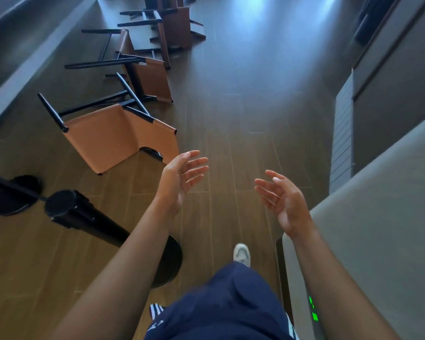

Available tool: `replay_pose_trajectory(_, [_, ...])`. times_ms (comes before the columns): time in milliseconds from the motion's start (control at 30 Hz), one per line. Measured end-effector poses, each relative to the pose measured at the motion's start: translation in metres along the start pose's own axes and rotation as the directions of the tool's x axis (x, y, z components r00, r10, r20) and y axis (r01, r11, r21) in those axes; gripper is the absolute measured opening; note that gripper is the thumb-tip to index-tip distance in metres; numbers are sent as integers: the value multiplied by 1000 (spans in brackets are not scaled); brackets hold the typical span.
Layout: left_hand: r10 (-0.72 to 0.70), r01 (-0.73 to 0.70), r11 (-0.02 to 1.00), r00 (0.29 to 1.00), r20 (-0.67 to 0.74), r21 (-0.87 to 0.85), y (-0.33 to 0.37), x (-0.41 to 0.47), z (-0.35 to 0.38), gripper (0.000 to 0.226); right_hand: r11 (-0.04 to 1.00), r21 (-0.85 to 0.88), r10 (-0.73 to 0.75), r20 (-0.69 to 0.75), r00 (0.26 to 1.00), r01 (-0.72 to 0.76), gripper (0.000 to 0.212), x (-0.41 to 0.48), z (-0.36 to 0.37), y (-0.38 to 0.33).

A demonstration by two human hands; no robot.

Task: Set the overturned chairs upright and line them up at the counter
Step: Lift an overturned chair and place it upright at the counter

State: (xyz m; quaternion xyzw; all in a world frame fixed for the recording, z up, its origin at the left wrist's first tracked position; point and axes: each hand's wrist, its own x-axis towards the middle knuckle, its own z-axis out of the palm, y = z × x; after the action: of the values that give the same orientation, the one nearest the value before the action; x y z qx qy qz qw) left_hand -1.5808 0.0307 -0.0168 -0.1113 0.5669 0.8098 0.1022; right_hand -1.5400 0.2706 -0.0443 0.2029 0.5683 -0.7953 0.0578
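Overturned tan leather chair w/ black tube legs [108, 136] is laid sideways just beyond left hand [182, 177]; it & right hand [282, 200] are spread wide, nothing gripped.

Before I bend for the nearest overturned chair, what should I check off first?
1. Left hand free: ok, open, holding nothing.
2. Right hand free: ok, open, holding nothing.
3. Nearest tan leather chair with black metal legs upright: not ok, it lies tipped over on the floor, in neither grip.
4. Wooden plank floor between hands and chair bare: ok.
5. Black round-based post beside that chair leaves lifting room: cannot tell.
6. Darker brown chairs farther along upright: not ok, overturned.
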Motion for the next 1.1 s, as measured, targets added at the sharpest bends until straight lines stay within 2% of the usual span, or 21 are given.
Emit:
replay_pose_trajectory(367, [34, -35, 999, 996, -83, -3, 24, 142, 55, 30, 999, -30, 13, 116, 993, -10, 25, 170, -3, -77])
replay_pose_trajectory(633, [40, -51, 996, 988, -149, -71, 35, 227, 92, 29, 998, -36, 55, 151, 987, -50, 25, 271, -10, -122])
replay_pose_trajectory(933, [38, -65, 992, 971, -236, -109, 44, 303, 88, 27, 992, -32, 124, 189, 974, -120, 24, 354, 6, -138])
replay_pose_trajectory(1100, [15, -43, 993, 969, -246, -107, 54, 372, 79, 27, 992, -62, 120, 193, 974, -111, 24, 416, 35, -151])
